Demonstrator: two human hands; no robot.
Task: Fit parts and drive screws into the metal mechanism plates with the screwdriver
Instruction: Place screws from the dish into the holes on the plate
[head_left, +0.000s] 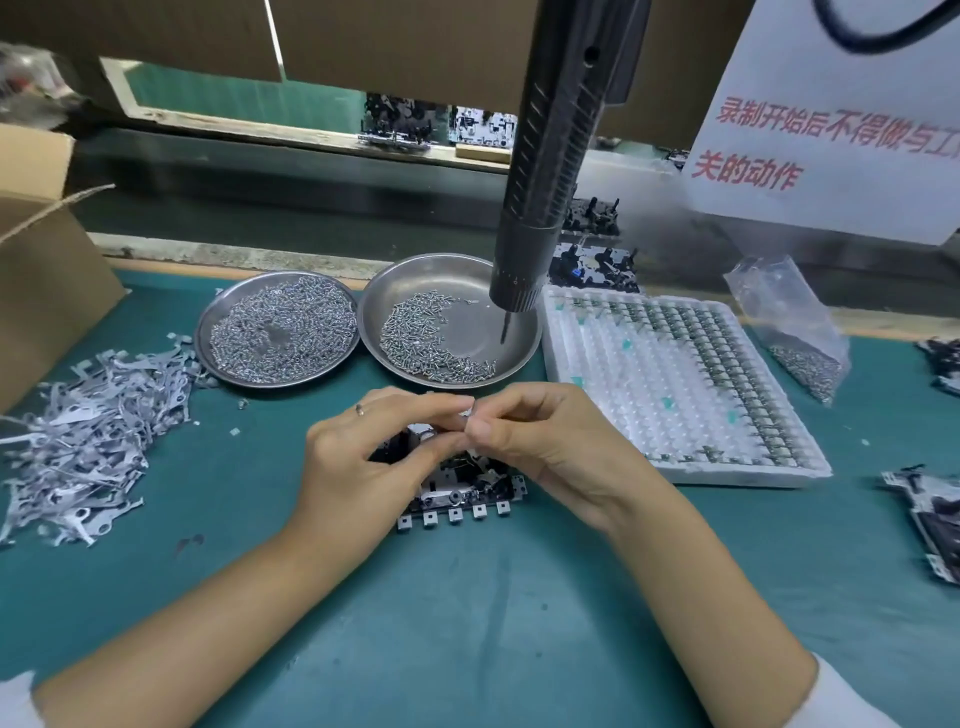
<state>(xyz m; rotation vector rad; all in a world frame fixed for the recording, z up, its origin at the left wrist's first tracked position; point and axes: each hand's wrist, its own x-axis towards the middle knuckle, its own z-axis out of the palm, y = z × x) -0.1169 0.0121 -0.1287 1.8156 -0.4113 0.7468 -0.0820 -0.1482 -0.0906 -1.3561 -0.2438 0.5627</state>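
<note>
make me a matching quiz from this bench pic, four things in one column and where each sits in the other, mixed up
Things:
1. pile of flat metal strips
2. white tray
3. screwdriver
4. mechanism plate

Places:
A. hanging above the right-hand dish
B. under both hands
C. far left of the mat
D. right of the dishes

Pairs: 1-C, 2-D, 3-A, 4-B

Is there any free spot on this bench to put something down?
Yes: the green mat nearest the person, between the forearms, is bare, and so is a strip right of the white tray. Farther back it is crowded: metal strips at left, two screw dishes, the hanging screwdriver.
</note>
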